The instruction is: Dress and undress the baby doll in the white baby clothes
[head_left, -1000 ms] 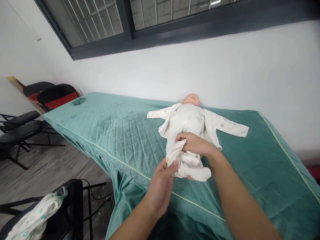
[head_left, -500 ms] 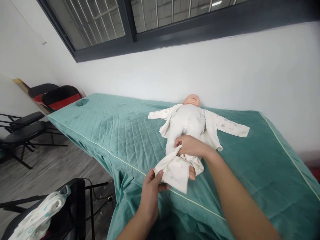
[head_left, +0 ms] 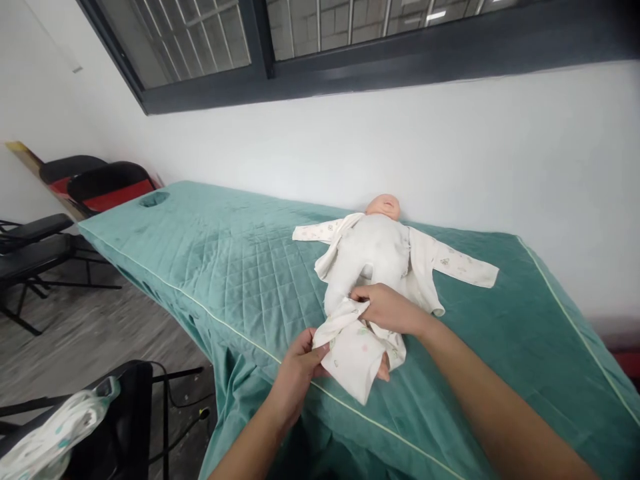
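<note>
A baby doll (head_left: 373, 243) lies on its back on the green-covered bed (head_left: 240, 267), its head toward the wall. An open white printed jacket (head_left: 425, 260) is spread under its torso, the sleeves stretched out to both sides. White printed baby pants (head_left: 355, 353) are bunched around the doll's lower legs, and one foot shows below the cloth. My left hand (head_left: 300, 363) pinches the pants at their lower left. With closed fingers my right hand (head_left: 383, 307) grips the upper edge of the pants between the legs; its fingertips are partly hidden.
A black chair (head_left: 125, 427) at the lower left holds a folded white cloth (head_left: 60, 427) with green marks. Black and red folding chairs (head_left: 113, 187) stand beyond the bed's far left end. A barred window (head_left: 325, 40) is set in the wall behind.
Both hands still hold the pants. The cloth's upper edge sits slightly differently, with the doll's left-side leg a little more to the left. The camera view has shifted slightly.
</note>
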The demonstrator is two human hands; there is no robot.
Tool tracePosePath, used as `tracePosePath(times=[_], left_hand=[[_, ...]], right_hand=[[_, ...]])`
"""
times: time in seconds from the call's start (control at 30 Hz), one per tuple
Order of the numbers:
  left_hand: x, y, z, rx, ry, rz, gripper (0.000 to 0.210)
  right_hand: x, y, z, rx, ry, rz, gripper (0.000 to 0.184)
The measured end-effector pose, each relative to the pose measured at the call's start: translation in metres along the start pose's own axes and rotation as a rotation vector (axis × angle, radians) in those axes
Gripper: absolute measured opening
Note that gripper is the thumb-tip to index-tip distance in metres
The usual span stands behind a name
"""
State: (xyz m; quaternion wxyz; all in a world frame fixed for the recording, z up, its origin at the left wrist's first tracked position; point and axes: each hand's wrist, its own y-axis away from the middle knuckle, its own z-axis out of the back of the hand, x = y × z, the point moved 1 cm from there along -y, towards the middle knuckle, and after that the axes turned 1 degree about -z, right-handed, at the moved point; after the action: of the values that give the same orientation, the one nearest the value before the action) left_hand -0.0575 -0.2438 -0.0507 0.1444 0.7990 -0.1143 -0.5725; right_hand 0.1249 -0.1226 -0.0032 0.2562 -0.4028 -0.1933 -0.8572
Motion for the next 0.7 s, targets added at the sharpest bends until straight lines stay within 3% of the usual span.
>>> tracePosePath(times=[0.13,0.37,0.7], left_hand=[[0.000,-0.013,0.008,-0.021,-0.190,-0.188,0.026],[-0.017,-0.058,0.014,-0.135,-0.537,-0.430,0.015],[-0.037,-0.115,0.002,-0.059,-0.768,-0.785,0.013]], right_hand=[[-0.013,0.000,-0.002,-0.008,-0.133,0.027,0.005],[-0.020,0.003,0.001,0.006,-0.107,0.005,0.020],[-0.018,0.002,0.003,-0.129,-0.152,-0.050,0.009]])
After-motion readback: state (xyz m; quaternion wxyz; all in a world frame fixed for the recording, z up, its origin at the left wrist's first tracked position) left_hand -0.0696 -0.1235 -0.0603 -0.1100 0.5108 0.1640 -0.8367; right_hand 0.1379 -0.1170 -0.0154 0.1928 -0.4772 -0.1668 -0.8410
